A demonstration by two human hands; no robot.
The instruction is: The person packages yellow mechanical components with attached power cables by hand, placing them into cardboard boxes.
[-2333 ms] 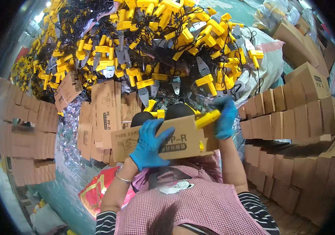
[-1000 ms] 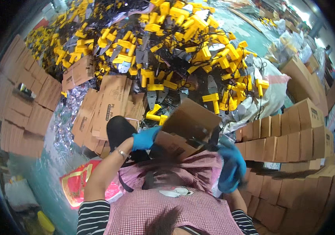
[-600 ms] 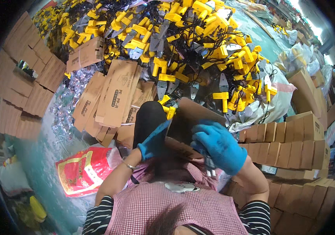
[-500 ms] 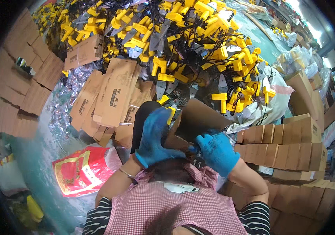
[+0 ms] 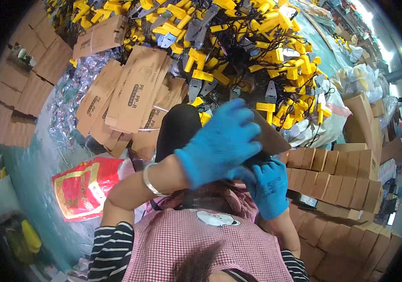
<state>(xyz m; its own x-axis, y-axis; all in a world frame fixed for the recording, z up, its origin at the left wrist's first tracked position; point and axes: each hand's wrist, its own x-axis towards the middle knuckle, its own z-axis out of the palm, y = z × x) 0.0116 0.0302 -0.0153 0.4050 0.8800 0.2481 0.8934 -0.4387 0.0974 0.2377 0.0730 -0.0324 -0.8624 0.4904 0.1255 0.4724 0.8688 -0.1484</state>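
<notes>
While the blue-gloved left hand (image 5: pixel 220 143) overlaps it, flat brown cardboard (image 5: pixel 272 135) slants.

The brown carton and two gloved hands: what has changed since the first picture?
The carton has turned, hiding its printed side. The left hand moved rightward and now partly covers it. The right hand drew back toward the apron; the yellow tool beside it no longer shows. The flat cartons still lie to the left.

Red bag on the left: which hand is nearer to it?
Left. The left hand is to the upper right of the red bag; the right hand lies farther right.
</notes>
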